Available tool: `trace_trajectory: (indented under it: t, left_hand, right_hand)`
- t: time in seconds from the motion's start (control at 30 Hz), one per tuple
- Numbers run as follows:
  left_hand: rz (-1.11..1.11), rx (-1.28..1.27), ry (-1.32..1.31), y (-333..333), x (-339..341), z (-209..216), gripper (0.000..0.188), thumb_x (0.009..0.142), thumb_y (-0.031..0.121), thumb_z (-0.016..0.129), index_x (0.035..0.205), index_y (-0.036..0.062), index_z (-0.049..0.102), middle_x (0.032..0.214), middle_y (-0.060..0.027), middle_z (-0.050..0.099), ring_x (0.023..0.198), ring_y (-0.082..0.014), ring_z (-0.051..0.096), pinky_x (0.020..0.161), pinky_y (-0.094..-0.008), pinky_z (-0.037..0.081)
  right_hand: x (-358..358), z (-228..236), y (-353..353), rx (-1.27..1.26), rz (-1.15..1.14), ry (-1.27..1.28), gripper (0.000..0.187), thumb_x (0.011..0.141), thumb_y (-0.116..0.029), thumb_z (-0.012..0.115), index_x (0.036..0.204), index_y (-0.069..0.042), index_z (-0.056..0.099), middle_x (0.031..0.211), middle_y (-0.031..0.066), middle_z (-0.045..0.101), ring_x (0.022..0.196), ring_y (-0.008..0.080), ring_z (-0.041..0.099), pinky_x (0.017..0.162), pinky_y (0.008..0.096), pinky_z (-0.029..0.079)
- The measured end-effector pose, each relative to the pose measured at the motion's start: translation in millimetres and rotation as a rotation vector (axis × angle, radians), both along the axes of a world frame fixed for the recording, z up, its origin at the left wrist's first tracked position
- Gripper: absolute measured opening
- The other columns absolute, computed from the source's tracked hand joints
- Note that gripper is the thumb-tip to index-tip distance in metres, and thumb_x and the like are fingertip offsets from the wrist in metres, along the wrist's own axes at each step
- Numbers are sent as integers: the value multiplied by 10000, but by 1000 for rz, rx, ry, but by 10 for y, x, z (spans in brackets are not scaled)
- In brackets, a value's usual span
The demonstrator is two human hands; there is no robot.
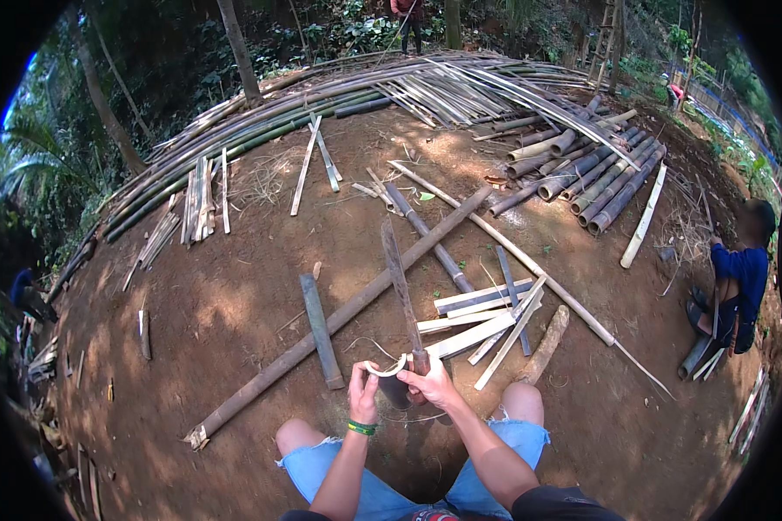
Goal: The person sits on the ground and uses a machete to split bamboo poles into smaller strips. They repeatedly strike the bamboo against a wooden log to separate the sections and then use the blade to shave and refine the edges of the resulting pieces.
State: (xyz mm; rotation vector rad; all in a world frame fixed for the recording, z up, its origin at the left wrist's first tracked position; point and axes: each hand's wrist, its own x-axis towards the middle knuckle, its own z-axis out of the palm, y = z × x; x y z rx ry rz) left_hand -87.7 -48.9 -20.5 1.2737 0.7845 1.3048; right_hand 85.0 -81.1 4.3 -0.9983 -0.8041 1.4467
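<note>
From where I stand, the seated person has both hands close together, just above the gap between the knees. The left hand (362,398), a green band (361,427) at its wrist, has its fingers curled in and the thumb pressed on one end of a curved piece of bamboo (387,372); the pale edge arches across to the right hand, perhaps so the piece is steadied at both ends. How much of it hangs below, in the dark patch there, I can't tell. The right hand (432,385) is wrapped snugly round the handle of a long knife (399,276), its thumb up by the curved piece. The blade stands nearly upright, tip away from the body, which I'd say keeps the edge clear of the bare knees and close to the bamboo.

On the dirt floor (235,286) just ahead, a small heap of split slats (482,334) lies on the right-hand side, near enough to reach, I suppose. A dark flat slat (320,330) lies on the left, near a thick pole (321,332) running diagonally; a thinner pole (530,260) slants off beyond the heap. Farther back, cut tubes (608,187) are stacked side by side, likely so they don't roll about. Over to the right another person in blue (742,269) sits well apart, near a few pale strips
</note>
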Motion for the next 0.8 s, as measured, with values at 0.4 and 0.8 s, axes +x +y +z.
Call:
trace_trajectory:
  t: [0.4,0.8]
  left_hand:
    - [202,-1,-35,127,75,80,190,910,240,551,880,80,452,849,0,424,801,-101,396,741,-259,341]
    - [235,50,91,433,68,-99,236,907,276,568,858,66,473,812,-18,471,768,-125,430,715,-289,370]
  right_hand:
    - [-6,53,-358,106,-176,-347,352,942,-256,730,1152,2,614,716,-4,573,524,59,521,500,253,432]
    - [-175,274,-863,14,-209,-410,248,955,-292,689,1051,-70,631,695,-25,545,595,79,499,537,273,404]
